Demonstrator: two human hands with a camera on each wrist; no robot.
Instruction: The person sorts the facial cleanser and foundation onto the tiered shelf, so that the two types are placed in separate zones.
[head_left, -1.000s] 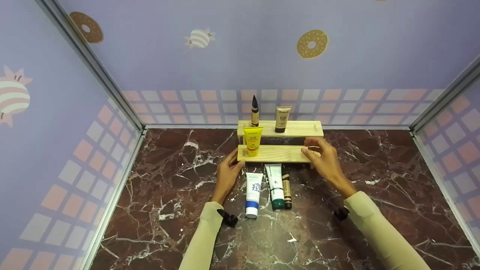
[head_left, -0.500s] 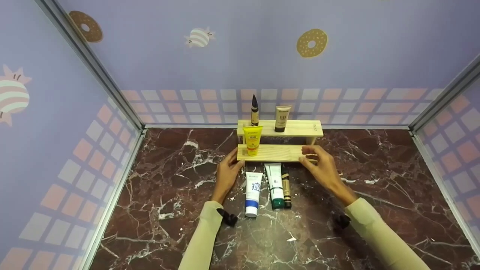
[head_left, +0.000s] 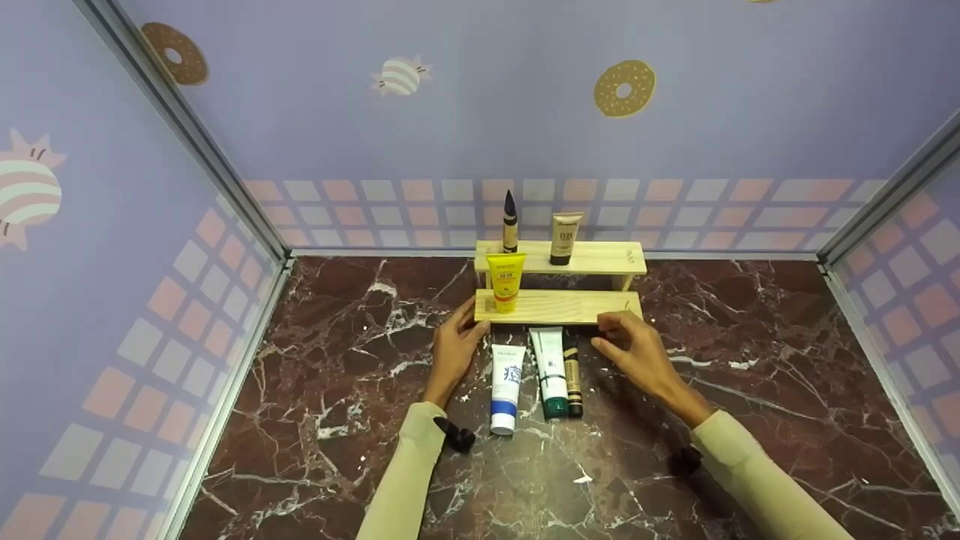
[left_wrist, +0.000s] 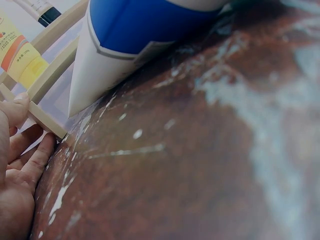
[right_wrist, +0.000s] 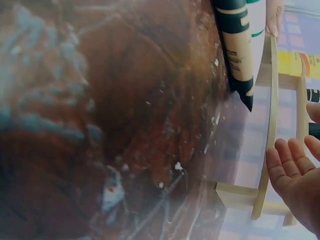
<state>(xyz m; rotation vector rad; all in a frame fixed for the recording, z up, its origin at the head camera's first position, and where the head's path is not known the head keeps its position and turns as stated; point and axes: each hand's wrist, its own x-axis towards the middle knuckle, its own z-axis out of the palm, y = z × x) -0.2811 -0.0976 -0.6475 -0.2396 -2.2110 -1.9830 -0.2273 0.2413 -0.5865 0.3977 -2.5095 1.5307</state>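
Note:
A two-step wooden rack (head_left: 555, 307) stands by the back wall. My left hand (head_left: 456, 341) holds its lower left end, thumb at the front corner and fingers along the side panel (left_wrist: 47, 120). My right hand (head_left: 634, 352), fingers loosely bent with nothing between them, is in front of the rack's lower right corner. A yellow tube (head_left: 506, 283) stands on the lower step. On the upper step are a black pointed-cap pen (head_left: 510, 225) and a beige BB cream tube (head_left: 565, 238). A blue-and-white tube (head_left: 508, 390) lies between my forearms.
Right of the blue-and-white tube lie a white tube with a green cap (head_left: 553, 375) and a black-and-gold pen (head_left: 574, 379), side by side. A patterned wall (head_left: 480, 112) rises behind the dark marbled tabletop (head_left: 360, 435).
My right hand has come down and toward me, from the rack's lower right end to just in front of it. My left hand, the rack and the tubes have stayed put.

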